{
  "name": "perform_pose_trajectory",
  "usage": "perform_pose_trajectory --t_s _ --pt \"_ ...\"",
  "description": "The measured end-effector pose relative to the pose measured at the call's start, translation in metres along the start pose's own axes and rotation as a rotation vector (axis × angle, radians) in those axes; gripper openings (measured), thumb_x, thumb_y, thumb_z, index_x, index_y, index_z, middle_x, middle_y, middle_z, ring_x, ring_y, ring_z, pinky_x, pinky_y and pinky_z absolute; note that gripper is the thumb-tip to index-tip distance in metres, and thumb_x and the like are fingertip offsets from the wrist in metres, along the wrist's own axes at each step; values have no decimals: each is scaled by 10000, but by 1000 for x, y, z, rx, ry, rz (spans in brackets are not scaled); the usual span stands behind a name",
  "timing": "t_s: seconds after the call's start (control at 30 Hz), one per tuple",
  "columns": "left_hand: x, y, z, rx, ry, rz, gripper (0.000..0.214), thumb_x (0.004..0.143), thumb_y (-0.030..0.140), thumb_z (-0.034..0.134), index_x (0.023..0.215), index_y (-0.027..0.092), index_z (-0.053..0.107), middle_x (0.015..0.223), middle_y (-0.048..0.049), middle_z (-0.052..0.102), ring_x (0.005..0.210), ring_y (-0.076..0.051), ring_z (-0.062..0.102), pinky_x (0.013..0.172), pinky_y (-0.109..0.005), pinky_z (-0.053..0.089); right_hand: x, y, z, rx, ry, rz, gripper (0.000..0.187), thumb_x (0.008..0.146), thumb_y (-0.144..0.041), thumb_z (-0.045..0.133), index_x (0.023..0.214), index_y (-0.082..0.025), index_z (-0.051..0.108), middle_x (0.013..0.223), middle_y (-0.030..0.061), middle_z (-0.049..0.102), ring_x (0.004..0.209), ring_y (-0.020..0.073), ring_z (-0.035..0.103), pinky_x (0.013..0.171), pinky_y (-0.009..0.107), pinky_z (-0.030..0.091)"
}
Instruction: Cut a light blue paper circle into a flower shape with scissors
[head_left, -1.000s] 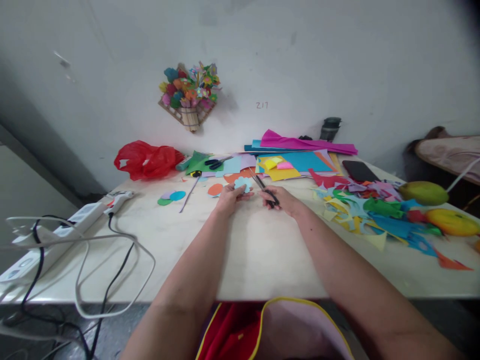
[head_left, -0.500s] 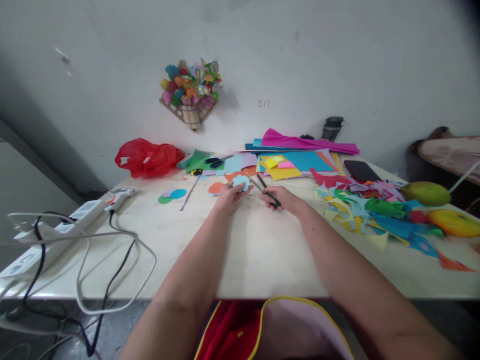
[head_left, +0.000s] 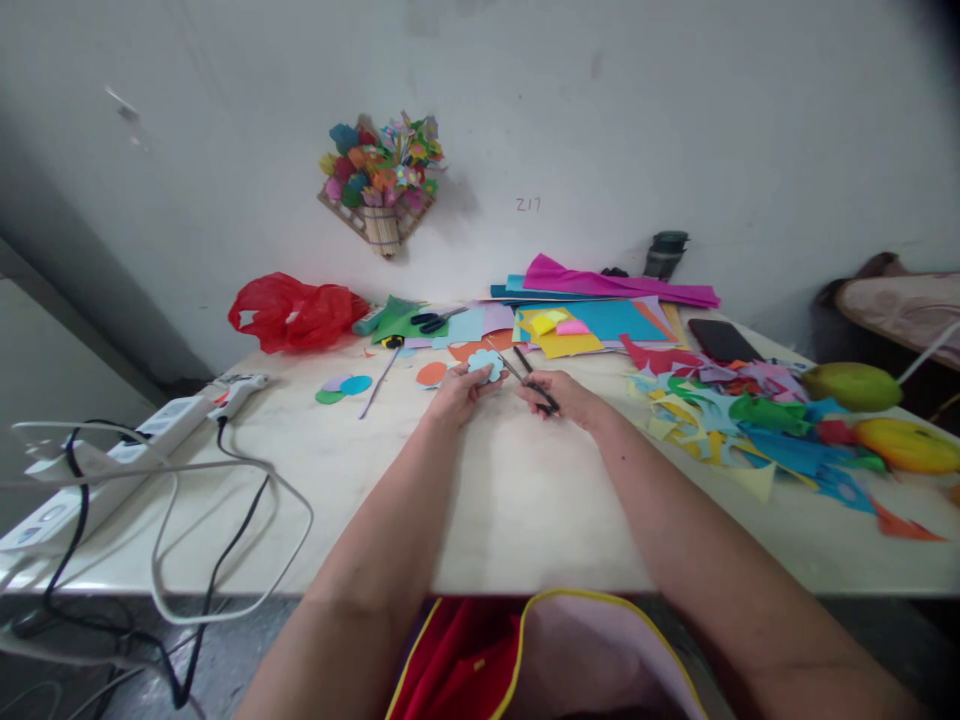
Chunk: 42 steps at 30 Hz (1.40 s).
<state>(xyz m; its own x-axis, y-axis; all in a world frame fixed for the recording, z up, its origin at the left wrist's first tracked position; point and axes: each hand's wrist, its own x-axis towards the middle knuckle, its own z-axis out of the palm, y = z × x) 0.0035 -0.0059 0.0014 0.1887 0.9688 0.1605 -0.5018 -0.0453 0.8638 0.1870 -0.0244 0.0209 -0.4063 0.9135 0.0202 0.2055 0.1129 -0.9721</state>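
Observation:
Between the thumb and fingers of my left hand (head_left: 455,394) is a light blue paper flower (head_left: 486,363) with a scalloped edge. My right hand (head_left: 561,396) is closed round the dark handles of a pair of scissors (head_left: 525,379). The scissor blades point up and left, with their tips close to the flower's right edge; whether they touch it I cannot tell. Just left of my left hand lies an orange paper circle (head_left: 431,374). Behind the flower are orange paper pieces (head_left: 471,349).
Paper scraps (head_left: 720,410) cover the right side, beside a phone (head_left: 724,341) and yellow-green fruit (head_left: 851,386). Coloured sheets (head_left: 622,325) lie at the back, near a second pair of scissors (head_left: 431,322) and a red plastic bag (head_left: 292,315). A power strip (head_left: 150,440) with cables sits left.
Both hands stay almost in place, still holding the flower and the scissors. The flower has shifted very slightly, and the whole view has moved a little.

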Motion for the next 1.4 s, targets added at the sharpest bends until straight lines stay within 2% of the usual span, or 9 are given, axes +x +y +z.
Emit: perform_pose_trajectory --t_s 0.3,0.9,1.13,1.4 --pt "1 0 2 -23 28 -38 199 681 107 636 875 85 599 920 -93 656 846 -188 643 815 -319 516 1 2 2 1 15 -8 283 653 -394 645 743 -137 565 484 -23 538 345 55 425 319 172 266" --pt "3 -3 1 -41 40 -38 165 688 96 626 850 95 594 896 -79 661 844 -189 644 770 -285 532 1 2 5 0 29 -14 314 657 -429 635 762 -141 566 482 -35 486 390 55 411 358 167 298" --pt "3 -3 1 -38 26 -29 159 695 94 620 852 79 600 899 -95 662 833 -185 646 729 -252 536 2 4 5 -1 39 -6 323 642 -429 657 764 -143 574 474 -44 467 384 52 396 366 175 299" --pt "1 -1 3 -48 44 -43 156 705 76 600 861 81 602 905 -94 667 839 -182 646 783 -283 527 6 8 5 39 25 -21 275 630 -363 684 761 -142 586 469 -50 448 388 53 382 363 176 304"
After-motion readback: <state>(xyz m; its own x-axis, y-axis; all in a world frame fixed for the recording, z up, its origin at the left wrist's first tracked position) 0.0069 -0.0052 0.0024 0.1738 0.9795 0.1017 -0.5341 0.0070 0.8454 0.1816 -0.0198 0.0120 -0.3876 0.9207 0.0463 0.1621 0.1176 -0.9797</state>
